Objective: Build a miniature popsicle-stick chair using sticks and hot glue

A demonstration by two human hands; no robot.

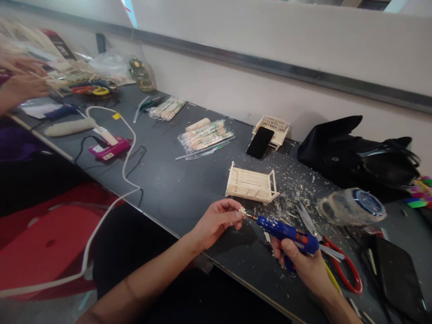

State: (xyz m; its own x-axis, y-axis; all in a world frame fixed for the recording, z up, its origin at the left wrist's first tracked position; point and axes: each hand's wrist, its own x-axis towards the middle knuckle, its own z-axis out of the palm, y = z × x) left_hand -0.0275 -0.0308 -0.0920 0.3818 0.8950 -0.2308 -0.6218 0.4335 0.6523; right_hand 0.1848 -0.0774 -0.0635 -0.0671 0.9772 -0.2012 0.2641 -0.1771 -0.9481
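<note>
My left hand (217, 219) pinches a tiny wooden stick piece (242, 210) between thumb and fingers, near the table's front edge. My right hand (305, 265) grips a blue hot glue gun (286, 230), whose metal nozzle touches that small piece. Just behind the hands stands a small bench-like model of pale wooden sticks (251, 183) on the dark table (175, 189). Wood shavings lie scattered around it.
Red-handled scissors (332, 258) lie right of the glue gun, next to a tape roll (353, 207) and a black bag (357, 153). A phone (259, 142) leans on another stick model (272, 128). Stick packets (205, 135), white cable (126, 171). Another person's hands (20, 81) work far left.
</note>
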